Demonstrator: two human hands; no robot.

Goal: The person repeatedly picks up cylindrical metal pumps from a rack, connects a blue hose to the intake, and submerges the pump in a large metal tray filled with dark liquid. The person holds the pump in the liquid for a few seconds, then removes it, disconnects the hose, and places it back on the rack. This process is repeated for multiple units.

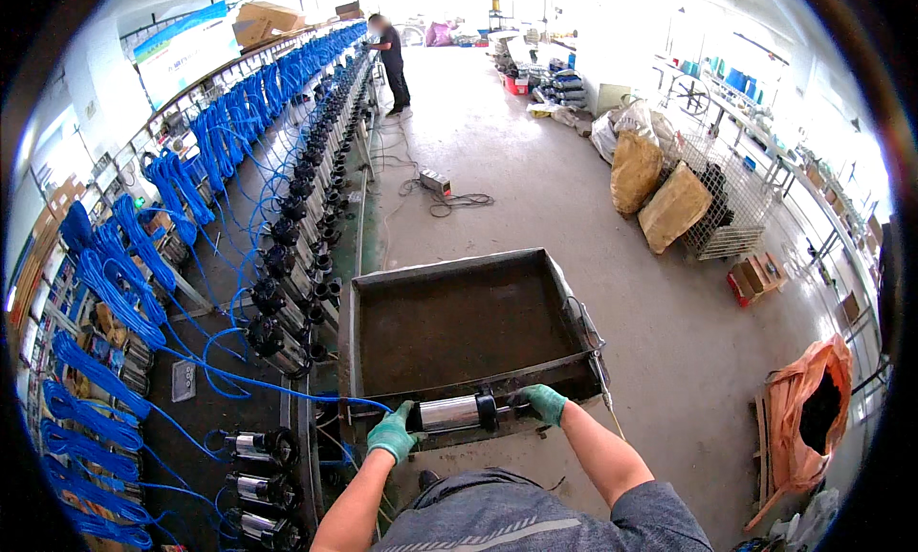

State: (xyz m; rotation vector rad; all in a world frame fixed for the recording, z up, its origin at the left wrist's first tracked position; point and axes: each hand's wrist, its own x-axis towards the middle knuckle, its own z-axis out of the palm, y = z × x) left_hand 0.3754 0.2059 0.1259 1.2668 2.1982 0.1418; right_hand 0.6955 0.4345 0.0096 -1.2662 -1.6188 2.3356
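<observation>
Left of the left hand (392, 433), 3 steel-and-black cylinders (256, 488) lie on a dark surface (196, 416); beyond the right hand (544, 404), 2 tan sacks (675, 208) rest on grey floor (535, 208).

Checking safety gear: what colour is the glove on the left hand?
The glove is green, clearest in head view.

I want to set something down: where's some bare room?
Bare floor lies right of the metal tank, bordered by the tan sacks and orange sack, and beyond the tank up to a grey box and cord. The left is crowded with metal cylinders and blue cables; at the tank's near edge, the left hand and right hand hold another cylinder.
</observation>
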